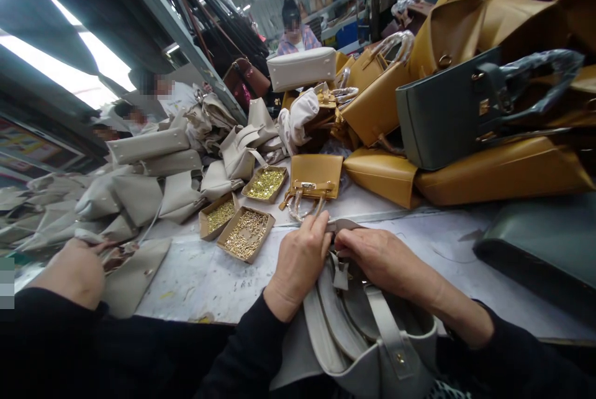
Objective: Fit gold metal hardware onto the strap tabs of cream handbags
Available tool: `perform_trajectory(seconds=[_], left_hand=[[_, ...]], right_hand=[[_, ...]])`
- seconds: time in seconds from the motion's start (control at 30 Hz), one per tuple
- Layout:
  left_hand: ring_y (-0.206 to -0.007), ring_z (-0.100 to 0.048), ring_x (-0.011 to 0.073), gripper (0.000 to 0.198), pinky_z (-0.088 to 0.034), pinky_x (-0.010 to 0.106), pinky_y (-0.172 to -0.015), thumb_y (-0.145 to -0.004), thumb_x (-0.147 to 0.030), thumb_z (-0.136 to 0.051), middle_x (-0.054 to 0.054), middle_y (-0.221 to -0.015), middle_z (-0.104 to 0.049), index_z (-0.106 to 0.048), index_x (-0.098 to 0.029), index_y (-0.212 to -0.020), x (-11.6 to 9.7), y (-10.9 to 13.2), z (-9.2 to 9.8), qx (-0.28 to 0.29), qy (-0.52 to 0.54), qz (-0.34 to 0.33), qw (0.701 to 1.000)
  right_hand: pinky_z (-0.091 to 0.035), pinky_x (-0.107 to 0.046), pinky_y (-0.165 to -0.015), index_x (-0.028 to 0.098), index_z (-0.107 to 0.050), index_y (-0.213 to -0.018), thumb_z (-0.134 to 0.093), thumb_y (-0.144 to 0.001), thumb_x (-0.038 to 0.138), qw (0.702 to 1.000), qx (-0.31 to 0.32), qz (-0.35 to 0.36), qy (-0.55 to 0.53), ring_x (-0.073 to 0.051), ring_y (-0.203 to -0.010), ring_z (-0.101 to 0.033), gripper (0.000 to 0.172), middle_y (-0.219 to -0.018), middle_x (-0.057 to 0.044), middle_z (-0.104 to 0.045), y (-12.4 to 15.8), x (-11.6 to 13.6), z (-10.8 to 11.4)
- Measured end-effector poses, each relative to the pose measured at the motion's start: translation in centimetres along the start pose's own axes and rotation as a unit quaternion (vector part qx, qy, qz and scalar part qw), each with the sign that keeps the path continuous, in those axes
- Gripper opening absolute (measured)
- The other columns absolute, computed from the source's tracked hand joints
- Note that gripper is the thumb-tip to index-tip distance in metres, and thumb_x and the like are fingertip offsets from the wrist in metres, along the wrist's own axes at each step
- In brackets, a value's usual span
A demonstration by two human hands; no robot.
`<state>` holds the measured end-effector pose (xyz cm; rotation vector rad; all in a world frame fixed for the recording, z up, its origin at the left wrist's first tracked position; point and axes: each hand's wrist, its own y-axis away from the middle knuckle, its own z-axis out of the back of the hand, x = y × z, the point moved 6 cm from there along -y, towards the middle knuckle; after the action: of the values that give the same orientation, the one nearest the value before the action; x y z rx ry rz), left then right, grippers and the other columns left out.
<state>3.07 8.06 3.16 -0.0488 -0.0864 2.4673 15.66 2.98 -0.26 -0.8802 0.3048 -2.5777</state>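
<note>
A light grey handbag [335,337] stands in front of me at the table's near edge, mouth upward. My left hand [302,257] is closed on its top edge, fingers pinched together. Close on the right, my right hand [384,257] is also closed, pinching a grey strip [344,224] of the bag between thumb and fingers. The fingertips almost meet; whether a small fitting sits between them is hidden. One grey handle [380,312] with a gold stud rises from the bag's side. Just beyond my hands lies a small mustard handbag [316,172] with wrapped handles.
Three cardboard trays of gold fittings, one a front tray [246,234], sit left of centre. Mustard bags [503,169] and a dark green handbag [442,113] pile up right. Beige bags [121,200] heap left. A co-worker's hand [77,272] holds a beige piece nearby.
</note>
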Motion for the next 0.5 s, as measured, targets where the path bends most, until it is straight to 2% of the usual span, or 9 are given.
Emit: perform_trajectory(seconds=[0.17, 0.3, 0.37, 0.5], left_hand=[[-0.096, -0.069, 0.0251, 0.042, -0.060, 0.035, -0.081, -0.105, -0.021, -0.048, 0.014, -0.124, -0.063, -0.048, -0.014, -0.146, -0.1, -0.6, 0.2, 0.022, 0.008, -0.041, 0.999], [-0.109, -0.066, 0.0250, 0.036, -0.057, 0.038, -0.092, -0.104, -0.013, -0.046, 0.014, -0.127, -0.061, -0.055, -0.013, -0.139, -0.1, -1.1, 0.8, -0.003, 0.103, -0.067, 0.992], [-0.109, -0.065, 0.0236, 0.031, -0.056, 0.037, -0.094, -0.103, -0.013, -0.047, 0.012, -0.121, -0.065, -0.062, -0.015, -0.131, 0.0, -1.6, 0.9, -0.024, 0.166, -0.061, 0.984], [-0.101, -0.068, 0.0231, 0.021, -0.055, 0.038, -0.094, -0.101, -0.018, -0.057, 0.008, -0.106, -0.072, -0.073, -0.018, -0.115, 0.6, -2.5, 0.6, -0.050, 0.256, -0.008, 0.965]], right_hand=[[-0.037, -0.028, -0.064, 0.020, -0.057, -0.097, -0.056, -0.102, 0.018, 0.999, -0.006, -0.025, -0.029, -0.019, -0.074, -0.066, 0.006, -0.087, -0.002, -0.070, -0.4, -0.6, 0.4], [-0.038, -0.028, -0.065, 0.021, -0.059, -0.099, -0.058, -0.103, 0.020, 0.997, -0.022, -0.049, -0.061, -0.018, -0.074, -0.067, 0.004, -0.087, -0.001, -0.071, -0.5, -1.2, 0.7], [-0.039, -0.027, -0.065, 0.021, -0.060, -0.101, -0.060, -0.102, 0.020, 0.995, -0.033, -0.065, -0.075, -0.018, -0.074, -0.067, 0.002, -0.086, 0.000, -0.071, -0.4, -1.6, 0.7], [-0.044, -0.027, -0.067, 0.022, -0.065, -0.099, -0.060, -0.102, 0.021, 0.991, -0.068, -0.060, -0.097, -0.017, -0.075, -0.068, 0.005, -0.087, 0.000, -0.072, -0.2, -2.0, 1.0]])
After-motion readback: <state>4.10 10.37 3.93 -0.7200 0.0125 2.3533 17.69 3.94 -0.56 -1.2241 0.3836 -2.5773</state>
